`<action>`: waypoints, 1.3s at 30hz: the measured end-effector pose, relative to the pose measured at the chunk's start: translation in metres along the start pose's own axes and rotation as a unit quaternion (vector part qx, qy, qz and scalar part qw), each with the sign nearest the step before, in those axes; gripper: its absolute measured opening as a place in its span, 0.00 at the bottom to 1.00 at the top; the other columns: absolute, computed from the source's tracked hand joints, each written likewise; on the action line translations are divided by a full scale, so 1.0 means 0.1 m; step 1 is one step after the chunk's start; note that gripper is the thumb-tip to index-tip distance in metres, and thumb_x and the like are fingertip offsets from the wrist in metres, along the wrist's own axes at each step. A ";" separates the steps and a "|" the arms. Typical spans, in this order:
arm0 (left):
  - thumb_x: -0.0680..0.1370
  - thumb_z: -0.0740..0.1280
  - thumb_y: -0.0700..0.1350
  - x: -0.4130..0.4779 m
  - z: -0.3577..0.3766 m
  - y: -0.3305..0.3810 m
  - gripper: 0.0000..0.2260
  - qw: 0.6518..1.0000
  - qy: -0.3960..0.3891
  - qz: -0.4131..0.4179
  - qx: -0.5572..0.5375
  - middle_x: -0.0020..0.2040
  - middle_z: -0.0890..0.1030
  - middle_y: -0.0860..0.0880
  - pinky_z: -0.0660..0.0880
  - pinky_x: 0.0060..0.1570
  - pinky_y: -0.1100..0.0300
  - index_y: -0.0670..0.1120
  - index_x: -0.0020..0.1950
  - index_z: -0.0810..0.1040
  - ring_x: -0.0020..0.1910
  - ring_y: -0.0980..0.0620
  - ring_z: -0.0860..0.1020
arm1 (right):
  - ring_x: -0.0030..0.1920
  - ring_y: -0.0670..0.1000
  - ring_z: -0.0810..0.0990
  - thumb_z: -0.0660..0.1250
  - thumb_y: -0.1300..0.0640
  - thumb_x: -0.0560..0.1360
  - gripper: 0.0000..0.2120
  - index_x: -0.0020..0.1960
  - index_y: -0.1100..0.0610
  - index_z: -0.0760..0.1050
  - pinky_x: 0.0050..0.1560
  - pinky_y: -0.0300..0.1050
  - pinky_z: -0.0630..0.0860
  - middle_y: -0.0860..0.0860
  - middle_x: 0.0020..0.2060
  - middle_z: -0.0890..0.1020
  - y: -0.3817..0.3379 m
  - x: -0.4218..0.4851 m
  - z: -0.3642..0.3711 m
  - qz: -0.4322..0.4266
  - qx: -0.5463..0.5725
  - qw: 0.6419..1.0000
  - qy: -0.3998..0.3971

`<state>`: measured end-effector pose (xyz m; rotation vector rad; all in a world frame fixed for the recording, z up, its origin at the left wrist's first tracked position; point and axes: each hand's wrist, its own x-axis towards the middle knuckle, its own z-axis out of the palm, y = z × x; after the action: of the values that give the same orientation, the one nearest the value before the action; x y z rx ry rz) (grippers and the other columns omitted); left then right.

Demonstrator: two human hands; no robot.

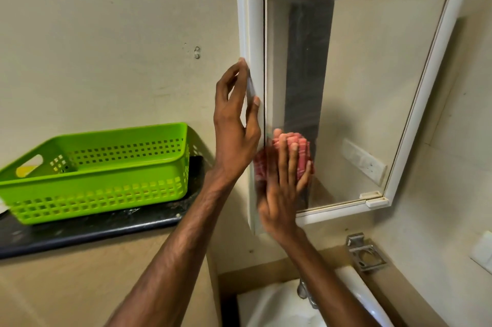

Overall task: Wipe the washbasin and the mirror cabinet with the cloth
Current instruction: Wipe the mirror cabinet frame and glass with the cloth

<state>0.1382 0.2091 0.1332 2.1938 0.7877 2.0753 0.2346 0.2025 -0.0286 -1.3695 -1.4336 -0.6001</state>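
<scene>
Right hand [282,188] presses a bunched red checked cloth [292,148] flat against the lower left corner of the mirror, fingers spread over it; grip is a palm press, holding the cloth against the glass, not a pinch. Hand is motion-blurred, so a wiping stroke looks to be in progress. Left hand [237,124] braces the left edge of the mirror cabinet [249,20], fingertips on the outer side of the white frame, thumb on the front; grip narrow, clamped on the frame edge, nothing else held.

Cabinet is wall-mounted, white frame, mirrored door [367,87] with a small white pull tab at its lower right corner. Most of the glass above and right of the cloth looks hazy, so the mirror is probably early in its wipe. Washbasin [274,305] sits below, only partly in view with the tap [303,289] just under the right forearm; cannot tell if it is wiped yet. A metal holder [366,254] is fixed to the wall beside the basin. Green basket [101,169] rests on the dark surface [80,230] to the left, well apart from the hands.

Risks: pressing hard near the hinge-side edge could push the door or rattle the cabinet on the wall, hence the left-hand brace. Cloth is loosely bunched and only pinned by the palm; a fast stroke could let it slip and drop into the basin. Sweeping down could knock the forearm against the tap. Streaks likely if the cloth bunches unevenly.
</scene>
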 end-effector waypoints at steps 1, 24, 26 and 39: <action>0.82 0.63 0.35 0.00 -0.01 -0.01 0.25 1.000 -0.007 -0.003 -0.002 0.75 0.67 0.42 0.71 0.73 0.49 0.39 0.79 0.64 0.76 0.51 0.66 | 0.85 0.54 0.44 0.49 0.40 0.85 0.33 0.85 0.46 0.41 0.80 0.72 0.42 0.46 0.85 0.42 -0.07 -0.03 0.03 -0.009 0.002 1.000 -0.007; 0.72 0.57 0.25 -0.46 0.10 0.14 0.39 0.996 -0.070 -0.054 0.005 0.84 0.48 0.40 0.49 0.82 0.59 0.35 0.82 0.47 0.84 0.47 0.48 | 0.85 0.58 0.50 0.69 0.57 0.81 0.40 0.84 0.56 0.49 0.81 0.70 0.44 0.52 0.85 0.48 0.14 -0.49 0.18 -0.088 0.064 0.994 -0.023; 0.71 0.58 0.25 -0.54 0.16 0.18 0.41 0.997 -0.058 -0.056 0.009 0.84 0.46 0.39 0.48 0.81 0.63 0.34 0.82 0.46 0.84 0.46 0.47 | 0.84 0.59 0.51 0.66 0.57 0.82 0.35 0.83 0.59 0.54 0.81 0.69 0.51 0.55 0.85 0.51 0.19 -0.52 0.20 -0.092 0.091 0.991 -0.044; 0.78 0.66 0.38 -0.92 0.58 0.13 0.38 0.989 -0.029 -0.062 0.132 0.83 0.43 0.36 0.38 0.81 0.52 0.33 0.81 0.47 0.83 0.42 0.40 | 0.85 0.57 0.48 0.57 0.47 0.83 0.37 0.85 0.49 0.41 0.79 0.74 0.50 0.49 0.85 0.45 1.16 -0.32 -0.14 -0.037 -0.067 0.997 -0.019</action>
<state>0.1979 0.1825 0.0455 2.2484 1.2225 1.9360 0.3414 0.2031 -0.0851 -1.4431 -1.5028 -0.7329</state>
